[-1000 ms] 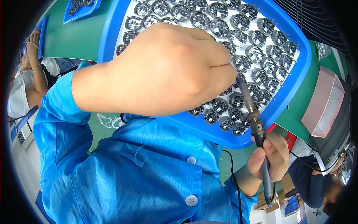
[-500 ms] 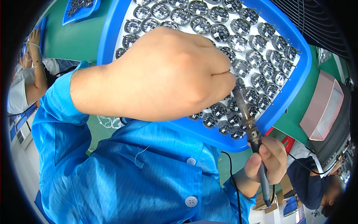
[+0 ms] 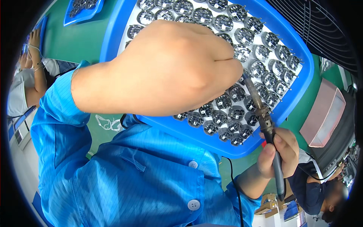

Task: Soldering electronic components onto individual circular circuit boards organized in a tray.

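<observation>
My right hand (image 3: 285, 153) grips the grey handle of a soldering iron (image 3: 266, 122) at the lower right. The iron's metal shaft slants up and left, its tip close by the fingers of my left hand (image 3: 181, 68). That left hand is closed over the middle of the tray, back upward. Its fingertips, and whatever they may pinch, are hidden beneath it. Under both hands lies a blue tray (image 3: 308, 75) with a white lining. Rows of small round dark parts with shiny circuit-board faces (image 3: 237, 93) fill it, many with short pins at the edge.
A black fan guard (image 3: 321, 30) stands at the far right, above a pinkish box (image 3: 321, 113). A small blue bin (image 3: 99, 11) of dark parts sits on the green table (image 3: 81, 41). Co-workers are at the left and lower right; a black cable hangs beside my right arm.
My right hand and the soldering iron have moved slightly right, with the tip now higher against the left hand. The left hand has shifted a little up and right, staying closed.
</observation>
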`<action>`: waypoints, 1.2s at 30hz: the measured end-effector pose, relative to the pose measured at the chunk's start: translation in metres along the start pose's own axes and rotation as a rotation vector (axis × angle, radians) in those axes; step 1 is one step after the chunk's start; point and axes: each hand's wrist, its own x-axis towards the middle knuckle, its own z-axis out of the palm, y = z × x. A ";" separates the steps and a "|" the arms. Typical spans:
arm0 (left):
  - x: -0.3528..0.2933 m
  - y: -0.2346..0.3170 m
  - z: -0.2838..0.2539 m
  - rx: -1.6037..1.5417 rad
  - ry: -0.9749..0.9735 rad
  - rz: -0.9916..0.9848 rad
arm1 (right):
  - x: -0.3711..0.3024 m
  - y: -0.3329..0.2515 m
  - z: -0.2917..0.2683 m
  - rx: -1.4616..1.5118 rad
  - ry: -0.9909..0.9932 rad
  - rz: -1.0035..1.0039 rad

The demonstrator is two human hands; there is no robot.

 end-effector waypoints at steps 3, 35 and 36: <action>-0.005 0.001 -0.002 -0.023 -0.066 -0.057 | 0.002 -0.004 -0.002 -0.012 -0.035 0.022; 0.009 -0.003 0.005 -0.006 0.016 -0.004 | -0.003 -0.008 -0.007 -0.114 0.008 0.023; 0.009 -0.003 0.006 0.005 0.017 -0.005 | -0.002 -0.009 -0.006 -0.119 0.011 0.025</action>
